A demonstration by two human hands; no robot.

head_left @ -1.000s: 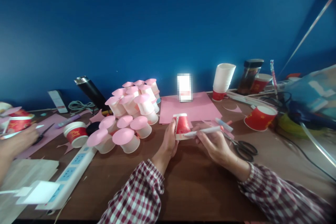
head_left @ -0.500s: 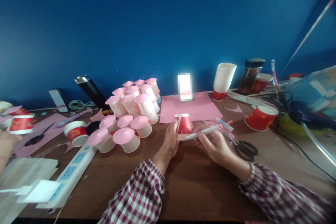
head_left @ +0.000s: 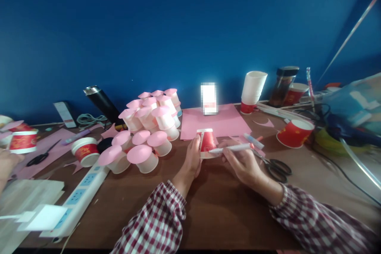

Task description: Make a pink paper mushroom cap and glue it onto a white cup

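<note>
My left hand (head_left: 193,158) grips a red paper cup (head_left: 207,142) from its left side; the cup is upside down, its wide rim low. In my right hand (head_left: 239,160) is a white marker pen (head_left: 235,148), its tip at the cup's lower right side. Whether the tip touches the cup I cannot tell. Black-handled scissors (head_left: 277,168) lie just right of my right hand, beside a blue-capped pen (head_left: 252,139). Behind the cup is pink paper (head_left: 190,123) with a lit phone (head_left: 209,98), its screen blurred, standing on it.
Left stand several cups topped with pink paper cones (head_left: 139,154). Nearer me lies a power strip (head_left: 76,198) with a white charger. A cup stack (head_left: 253,91) and a red cup (head_left: 295,133) stand right. Another person's hand (head_left: 8,164) is at the far left edge.
The marker has tilted to a flatter angle against the cup. My left hand still holds the cup in nearly the same place.
</note>
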